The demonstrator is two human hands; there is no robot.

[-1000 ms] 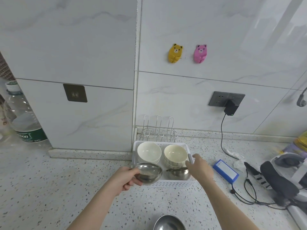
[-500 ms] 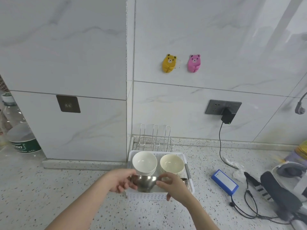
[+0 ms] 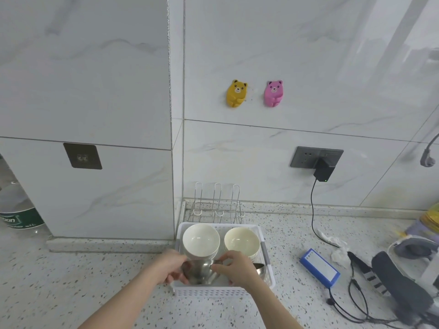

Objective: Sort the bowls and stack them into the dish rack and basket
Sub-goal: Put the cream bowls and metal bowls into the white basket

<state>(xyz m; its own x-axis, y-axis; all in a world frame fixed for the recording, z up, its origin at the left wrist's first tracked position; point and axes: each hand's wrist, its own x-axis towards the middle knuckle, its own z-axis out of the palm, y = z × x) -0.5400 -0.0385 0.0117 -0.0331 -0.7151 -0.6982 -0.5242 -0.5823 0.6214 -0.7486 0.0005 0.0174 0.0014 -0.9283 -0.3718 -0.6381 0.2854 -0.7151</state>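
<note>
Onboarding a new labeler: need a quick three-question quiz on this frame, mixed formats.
1. True or false: both hands grip the steel bowl.
2. Multiple choice: where does the wire dish rack stand? A) inside the white basket B) behind the basket, by the wall C) on the blue battery pack
3. Fill in: the white bowl sits to the ___ of the cream bowl in the image.

Key:
1. True: left hand and right hand hold it from either side.
2. B
3. left
</note>
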